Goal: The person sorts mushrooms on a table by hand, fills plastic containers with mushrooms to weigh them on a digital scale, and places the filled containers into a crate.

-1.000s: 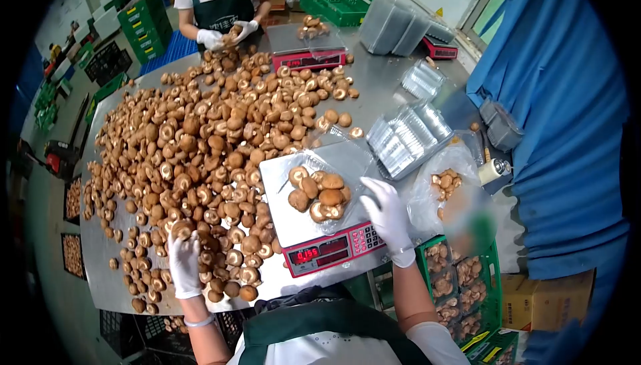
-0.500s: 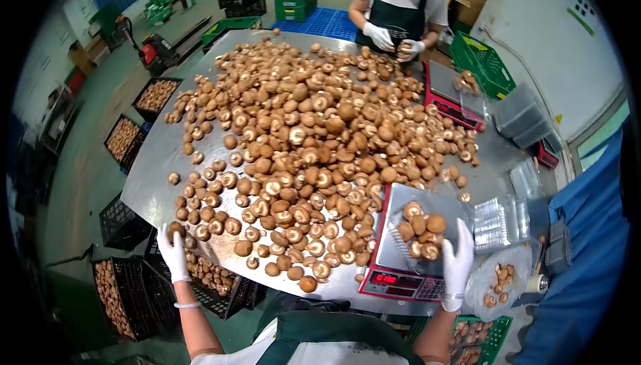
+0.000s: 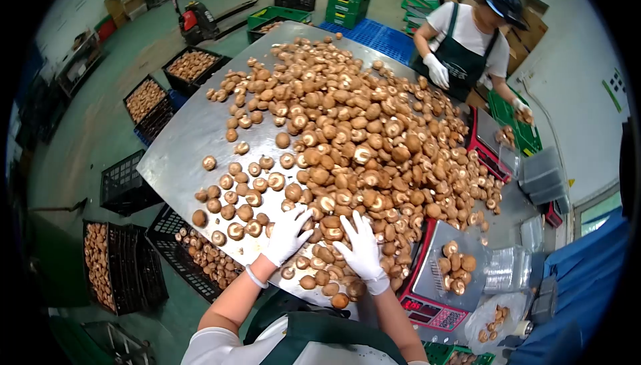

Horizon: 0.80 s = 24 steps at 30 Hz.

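Observation:
A big heap of brown mushrooms [image 3: 360,118] covers much of the steel table [image 3: 180,131]. My left hand [image 3: 288,235], in a white glove, reaches over the near edge of the heap with its fingers apart among loose mushrooms. My right hand [image 3: 362,250], gloved too, rests spread on the mushrooms just to the right of it. No mushroom shows gripped in either hand; what lies under the palms is hidden. Right of my right hand stands a red digital scale [image 3: 431,298], bearing a clear plastic tray with mushrooms [image 3: 457,268].
A black crate of mushrooms [image 3: 207,258] stands below the table's left edge, with other crates [image 3: 107,265] beyond. Clear empty trays [image 3: 507,269] and a bag with mushrooms [image 3: 493,325] lie at right. Across the table a co-worker [image 3: 461,51] stands by a second scale [image 3: 487,141].
My left hand has come from the table's left edge, and my right hand from beside the scale, onto the near mushrooms. The view has shifted. The co-worker's one arm now reaches outward.

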Each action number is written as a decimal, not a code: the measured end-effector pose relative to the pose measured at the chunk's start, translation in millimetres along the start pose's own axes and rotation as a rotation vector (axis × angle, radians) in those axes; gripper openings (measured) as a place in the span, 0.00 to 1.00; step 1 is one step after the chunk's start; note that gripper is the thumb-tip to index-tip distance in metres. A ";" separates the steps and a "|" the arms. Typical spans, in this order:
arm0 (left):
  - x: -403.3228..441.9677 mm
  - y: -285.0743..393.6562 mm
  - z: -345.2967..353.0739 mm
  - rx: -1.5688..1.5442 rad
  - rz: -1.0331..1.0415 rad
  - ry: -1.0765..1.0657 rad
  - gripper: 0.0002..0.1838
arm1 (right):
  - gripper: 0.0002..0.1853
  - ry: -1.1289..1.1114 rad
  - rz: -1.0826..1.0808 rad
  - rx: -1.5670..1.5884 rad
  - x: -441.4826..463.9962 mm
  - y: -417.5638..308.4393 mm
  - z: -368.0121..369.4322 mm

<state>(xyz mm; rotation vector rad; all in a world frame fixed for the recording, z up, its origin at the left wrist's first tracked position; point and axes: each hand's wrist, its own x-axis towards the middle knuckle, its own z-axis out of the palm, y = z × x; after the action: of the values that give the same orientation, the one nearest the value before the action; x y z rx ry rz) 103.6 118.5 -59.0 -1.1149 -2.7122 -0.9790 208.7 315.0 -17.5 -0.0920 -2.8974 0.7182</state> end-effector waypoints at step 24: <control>-31.3 -108.6 -72.3 0.129 -0.269 -0.054 0.23 | 0.28 -0.014 -0.019 -0.264 -7.5 -36.8 51.7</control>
<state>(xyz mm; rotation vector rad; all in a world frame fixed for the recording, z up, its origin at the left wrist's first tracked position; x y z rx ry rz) 43.0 -0.9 -68.1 -0.7811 -2.9757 -0.7954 206.8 258.1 -46.4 -0.0902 -2.9855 0.3309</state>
